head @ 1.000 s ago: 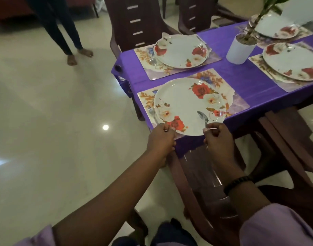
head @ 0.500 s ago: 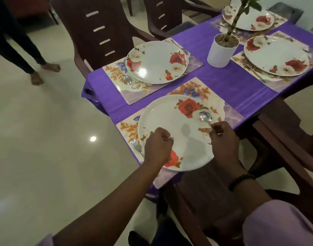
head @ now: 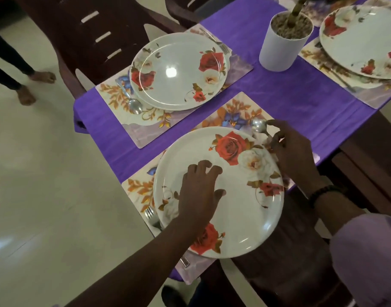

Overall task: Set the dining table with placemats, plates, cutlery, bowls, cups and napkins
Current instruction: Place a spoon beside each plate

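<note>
The near plate (head: 219, 191) lay on its floral placemat (head: 232, 111) at the edge of the purple tabletop (head: 290, 94), and everything else is placed from that plate. The left hand (head: 199, 196) hovered or rested over the plate's middle with fingers spread and loose, gripping nothing. Beyond the plate's far right rim, the right hand (head: 294, 151) pinched the handle of a spoon (head: 260, 126) between thumb and fingertips. The spoon's bowl pointed away from the person, just off the plate's rim over the placemat, and its long axis seemed to run roughly toward the person, alongside the plate. It looked light, stiff and smooth metal, likely slippery, so a pinch partway along the handle should steady it best. A fork (head: 150, 214) peeked out under the plate's left rim, tines pointing away. The plate itself seemed rigid and glossy, probably breakable, best taken by the rim.
</note>
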